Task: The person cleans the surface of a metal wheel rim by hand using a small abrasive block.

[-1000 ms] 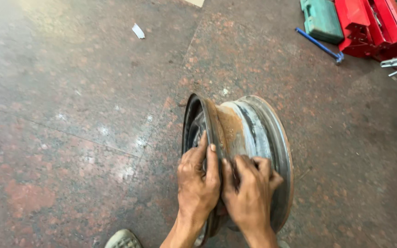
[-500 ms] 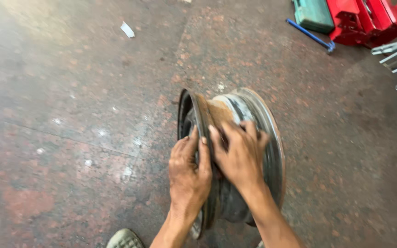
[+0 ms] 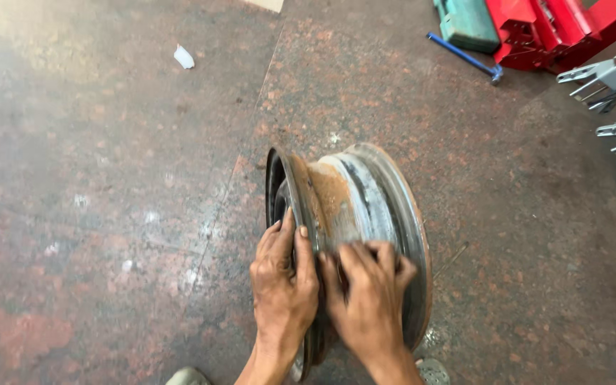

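The right hand (image 3: 371, 296) has slid back down the rusty round steel wheel rim (image 3: 354, 207), fingers curled; the left hand (image 3: 284, 281) lies flat, fingers straight, on its edge.

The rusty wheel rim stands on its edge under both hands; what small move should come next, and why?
Probably slide the right hand further up the barrel of the rim, where the brown rust patch lies just above its fingers, while the left hand steadies the flange.

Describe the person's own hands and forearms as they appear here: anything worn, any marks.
Both the left hand and the right hand are bare: no gloves, rings or watch visible. The forearms are uncovered as far as the frame shows, no sleeves in view. Fingernails are short; the hands look grimy and dusty.
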